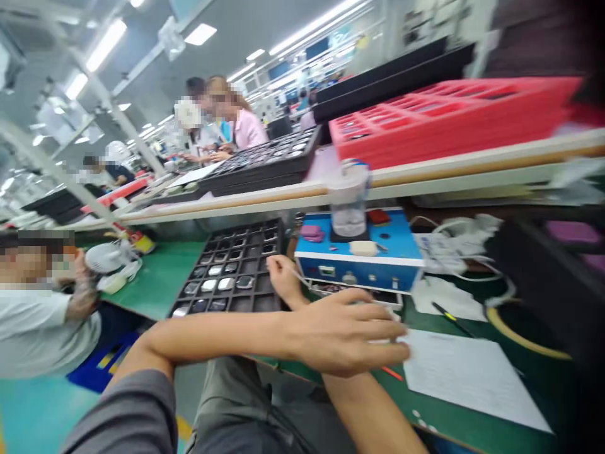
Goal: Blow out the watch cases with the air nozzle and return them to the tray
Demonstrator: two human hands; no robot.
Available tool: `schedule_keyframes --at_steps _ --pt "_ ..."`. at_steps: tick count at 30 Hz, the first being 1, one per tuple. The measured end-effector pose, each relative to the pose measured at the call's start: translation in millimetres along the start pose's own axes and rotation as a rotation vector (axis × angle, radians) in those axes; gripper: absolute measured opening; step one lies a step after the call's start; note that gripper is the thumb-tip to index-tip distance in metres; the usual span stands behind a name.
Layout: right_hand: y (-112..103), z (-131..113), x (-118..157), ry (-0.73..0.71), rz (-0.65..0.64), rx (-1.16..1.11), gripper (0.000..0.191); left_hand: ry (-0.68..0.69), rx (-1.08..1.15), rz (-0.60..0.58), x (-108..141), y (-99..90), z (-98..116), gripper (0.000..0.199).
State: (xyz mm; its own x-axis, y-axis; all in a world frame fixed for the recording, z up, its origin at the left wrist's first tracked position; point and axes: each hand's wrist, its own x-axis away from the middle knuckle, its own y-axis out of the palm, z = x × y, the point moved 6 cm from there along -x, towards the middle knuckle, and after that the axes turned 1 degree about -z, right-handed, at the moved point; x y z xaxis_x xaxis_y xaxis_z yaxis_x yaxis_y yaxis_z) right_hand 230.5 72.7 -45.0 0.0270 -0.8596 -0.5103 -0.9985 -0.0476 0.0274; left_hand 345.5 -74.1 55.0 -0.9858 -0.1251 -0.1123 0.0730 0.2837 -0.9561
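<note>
My left arm crosses over my right one. My left hand [347, 331] is palm down above the green bench, its fingers bent and their tips close together near a sheet of paper [472, 372]; a small pale glint shows between them, too small to name. Farther forward, my right hand [283, 277] pinches a thin white stick [299, 275] at the right edge of a black compartment tray [255, 287]. Shiny dark and silvery pieces [227, 284] lie in many of the tray's compartments, while several on its right side hold nothing.
A blue box [359, 265] carries a clear container [348, 202] and purple and white pads. Above runs a shelf [265, 197] with red foam trays [444, 126] and black trays. A pen [447, 312] and cables lie right. A person [42, 315] sits left; others work behind.
</note>
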Motion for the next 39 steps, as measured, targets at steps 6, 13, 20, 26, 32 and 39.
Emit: schedule_keyframes --at_steps 6,13,20,26,32,39 --pt "15.8 26.1 12.5 0.094 0.041 -0.012 0.033 -0.738 0.032 -0.044 220.9 9.1 -14.0 0.025" --pt "15.5 22.3 17.5 0.130 0.117 0.070 0.043 -1.170 0.130 0.107 384.1 29.9 -22.4 0.037" --pt "16.1 31.7 12.6 0.238 0.115 0.069 0.043 -1.150 0.252 0.178 406.1 35.4 -34.7 0.033" --pt "15.6 28.1 16.0 0.234 0.143 0.099 0.044 -1.008 0.202 -0.111 370.4 44.4 -124.9 0.032" --pt "15.1 18.8 24.6 0.177 0.152 0.117 0.041 -0.995 0.182 -0.289 357.5 65.0 -164.5 0.027" --pt "13.6 15.1 24.7 0.152 0.160 0.131 0.041 -1.011 0.175 -0.346 358.4 65.2 -167.3 0.033"
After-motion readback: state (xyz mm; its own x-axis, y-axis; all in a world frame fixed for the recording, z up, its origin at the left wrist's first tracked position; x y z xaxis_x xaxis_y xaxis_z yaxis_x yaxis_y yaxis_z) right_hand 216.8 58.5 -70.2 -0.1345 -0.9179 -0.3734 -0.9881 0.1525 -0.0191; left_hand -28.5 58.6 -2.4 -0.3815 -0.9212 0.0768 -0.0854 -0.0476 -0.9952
